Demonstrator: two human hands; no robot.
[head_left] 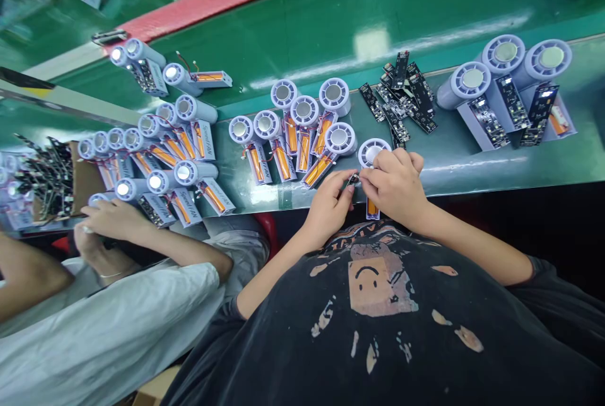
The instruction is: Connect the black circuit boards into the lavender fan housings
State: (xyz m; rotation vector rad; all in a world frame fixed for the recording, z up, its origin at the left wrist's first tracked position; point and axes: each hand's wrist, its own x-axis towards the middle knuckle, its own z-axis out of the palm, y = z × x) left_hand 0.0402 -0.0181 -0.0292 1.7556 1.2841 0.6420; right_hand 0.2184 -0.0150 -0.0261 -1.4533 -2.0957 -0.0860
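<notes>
Close to the table edge, my left hand [331, 203] pinches a small dark circuit board [352, 180] between thumb and fingers. My right hand [396, 184] is closed, its fingertips meeting the board's right end; whatever is in that pinch is too small to make out. Partly behind my right hand is a lilac handheld fan body [373, 146], its round end up. Its handle, with an orange battery [372, 209], shows below between my hands and hangs over the edge.
A loose pile of circuit boards [401, 94] lies ahead. Several fan bodies [304, 110] with orange batteries stand left of it, and three with boards [505, 53] stand right. A co-worker's hands [113, 223] are at the left, near a cardboard box [85, 179] of boards.
</notes>
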